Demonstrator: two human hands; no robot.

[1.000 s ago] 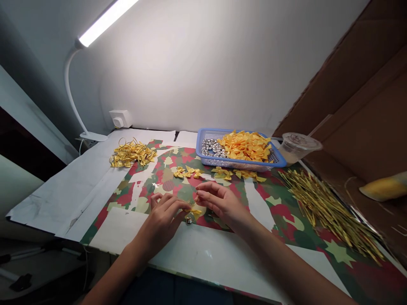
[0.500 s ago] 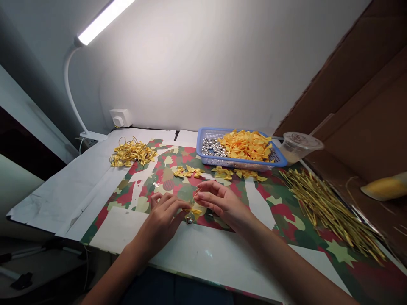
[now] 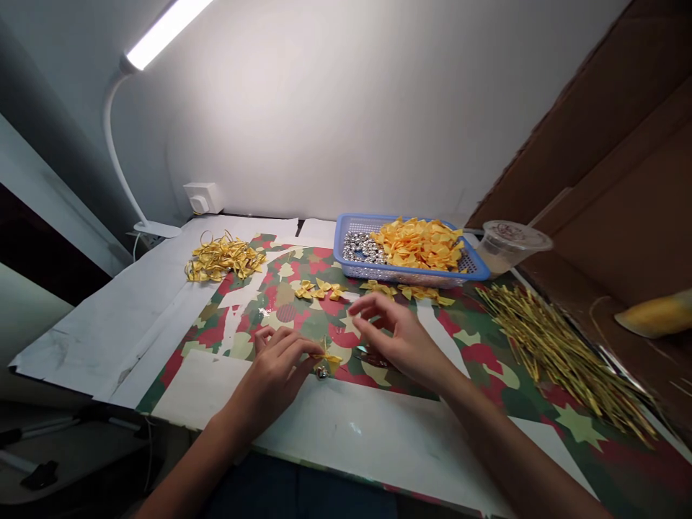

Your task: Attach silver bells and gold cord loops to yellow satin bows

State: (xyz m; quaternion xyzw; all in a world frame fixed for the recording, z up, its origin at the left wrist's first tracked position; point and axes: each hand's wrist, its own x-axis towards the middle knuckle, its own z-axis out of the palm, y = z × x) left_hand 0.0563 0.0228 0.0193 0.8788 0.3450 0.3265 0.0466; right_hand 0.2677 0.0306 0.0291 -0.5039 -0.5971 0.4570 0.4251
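My left hand (image 3: 281, 360) pinches a yellow ribbon bow (image 3: 331, 358) between thumb and fingertips, just above the near edge of the patterned sheet. A small silver bell (image 3: 322, 372) is right below the bow, close to my thumb. To the right is my right hand (image 3: 397, 335), its fingers apart and curved, with nothing visible in them. Under its palm lies a dark, shiny item (image 3: 372, 356), partly hidden, whose kind I cannot make out. Several yellow bows (image 3: 320, 290) lie in a row beyond my hands, with further bows (image 3: 424, 295) in front of the basket.
A blue basket (image 3: 346, 268) holds silver bells (image 3: 362, 247) and orange-yellow bows (image 3: 422, 245). Looped gold bows (image 3: 224, 258) are heaped at left. Gold-green ties (image 3: 556, 353) spread at right, near a lidded plastic cup (image 3: 505, 249). A lamp (image 3: 116, 137) and cardboard wall (image 3: 621, 144) flank the table.
My right hand has moved right, away from the bow, and its fingers have spread. My left hand keeps its pinch on the bow in nearly the same place.
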